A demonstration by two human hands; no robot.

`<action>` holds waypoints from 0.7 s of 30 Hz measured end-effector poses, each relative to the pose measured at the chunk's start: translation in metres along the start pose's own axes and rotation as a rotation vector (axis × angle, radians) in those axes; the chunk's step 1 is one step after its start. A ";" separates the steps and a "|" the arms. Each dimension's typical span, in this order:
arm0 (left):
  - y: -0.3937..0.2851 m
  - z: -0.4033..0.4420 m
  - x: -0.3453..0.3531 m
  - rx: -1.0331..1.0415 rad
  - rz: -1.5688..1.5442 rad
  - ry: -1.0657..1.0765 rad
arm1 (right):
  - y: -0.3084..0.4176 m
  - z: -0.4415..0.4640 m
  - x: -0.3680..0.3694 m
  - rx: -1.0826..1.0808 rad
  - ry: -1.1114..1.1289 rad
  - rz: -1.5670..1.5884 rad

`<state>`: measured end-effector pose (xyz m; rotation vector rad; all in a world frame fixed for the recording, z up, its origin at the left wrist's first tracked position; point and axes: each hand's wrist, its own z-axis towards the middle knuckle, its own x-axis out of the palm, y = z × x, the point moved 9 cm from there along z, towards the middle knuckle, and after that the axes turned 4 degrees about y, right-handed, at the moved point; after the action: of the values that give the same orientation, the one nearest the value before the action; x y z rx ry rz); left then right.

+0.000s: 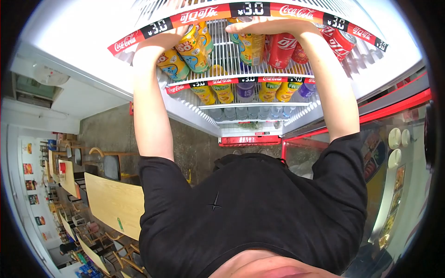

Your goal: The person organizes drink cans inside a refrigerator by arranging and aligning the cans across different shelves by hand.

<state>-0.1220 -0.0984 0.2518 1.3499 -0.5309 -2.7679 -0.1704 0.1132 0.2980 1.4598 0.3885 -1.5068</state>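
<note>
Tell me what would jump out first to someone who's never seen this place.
Probably the bright drinks fridge at the top, where both bare arms reach in among yellow cans and red cans, behind a curved red Coca-Cola price strip. Next, the big black T-shirt filling the lower middle, then the pale wooden tables running down the picture's left side.
</note>
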 end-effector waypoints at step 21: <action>0.009 0.004 -0.004 -0.298 -0.240 0.290 | 0.017 -0.015 -0.004 0.027 -0.326 -0.109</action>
<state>-0.1239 -0.1049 0.2600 1.7882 0.0574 -2.6049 -0.1485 0.1182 0.3046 1.2006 0.2530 -1.8082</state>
